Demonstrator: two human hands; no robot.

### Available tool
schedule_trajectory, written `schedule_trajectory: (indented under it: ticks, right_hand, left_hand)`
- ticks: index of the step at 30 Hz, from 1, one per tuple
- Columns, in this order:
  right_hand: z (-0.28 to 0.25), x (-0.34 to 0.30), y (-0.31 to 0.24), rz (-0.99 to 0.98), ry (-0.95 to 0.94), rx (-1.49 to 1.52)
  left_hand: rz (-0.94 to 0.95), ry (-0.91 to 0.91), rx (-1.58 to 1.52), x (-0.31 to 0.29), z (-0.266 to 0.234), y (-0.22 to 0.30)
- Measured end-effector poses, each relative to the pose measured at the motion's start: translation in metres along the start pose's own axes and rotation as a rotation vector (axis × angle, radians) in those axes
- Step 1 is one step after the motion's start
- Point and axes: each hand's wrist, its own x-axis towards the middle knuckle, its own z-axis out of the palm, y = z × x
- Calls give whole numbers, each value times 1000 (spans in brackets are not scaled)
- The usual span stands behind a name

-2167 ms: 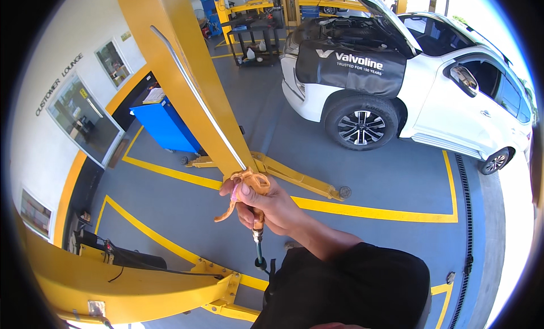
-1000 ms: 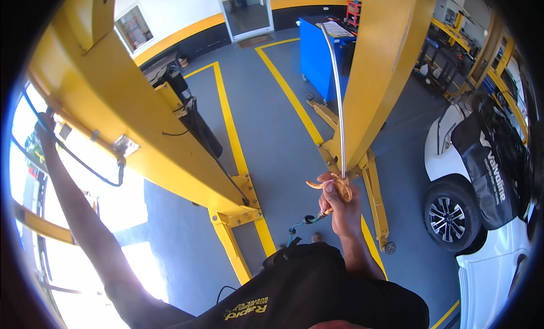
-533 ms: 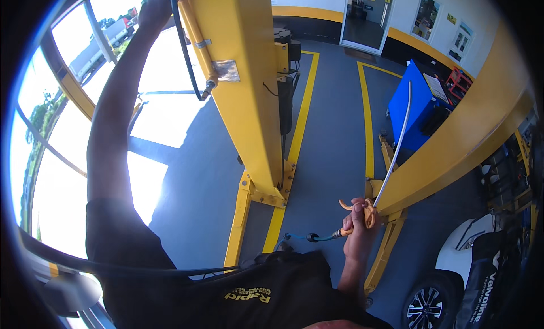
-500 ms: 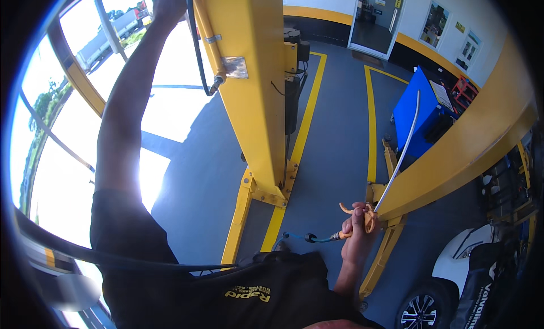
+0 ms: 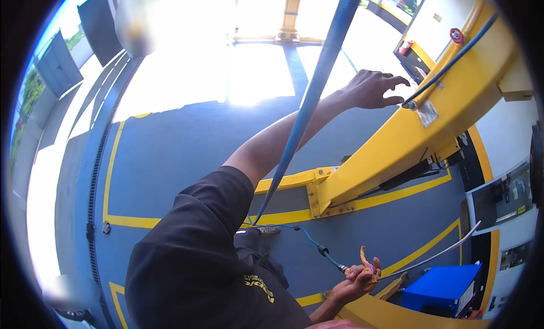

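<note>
My right hand [image 5: 357, 279] is closed round an orange air blow gun [image 5: 371, 270]. A long, thin silvery tube [image 5: 436, 254] sticks out from the gun to the right. A teal air hose [image 5: 309, 237] joins the gun's other end. My left arm reaches far forward, and my left hand [image 5: 378, 90] hangs open with curled, spread fingers. It is beside the metal fitting [image 5: 411, 105] where a dark hose [image 5: 453, 66] meets the yellow lift post [image 5: 391, 150]; whether a fingertip touches the fitting I cannot tell. A thick blue hose [image 5: 306, 111] crosses before my left forearm.
A yellow pipe with a red valve knob [image 5: 457, 35] runs along the post. At its foot lies a yellow lift arm [image 5: 289, 182]. A blue cabinet [image 5: 433, 286] stands at the lower right. Yellow lines [image 5: 133, 221] mark the grey floor, and a drain grate [image 5: 102, 176] runs at left.
The view has swung left. My left hand, before at the top edge, is now by the post's hose fitting. The blow gun stays in my right hand. The thick blue hose now crosses the middle.
</note>
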Motion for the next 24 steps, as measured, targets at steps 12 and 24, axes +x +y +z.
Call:
schedule_trajectory:
  ticks: [12,24]
  right_hand:
    - [137,-190,-40,-611,-1070,-268]
    - [312,-640,75,-838,-1955,-604]
  left_hand:
    - [-2036,-186,-71,-851,-90,241]
    - [-2381,15,-879,-1133,-201,549]
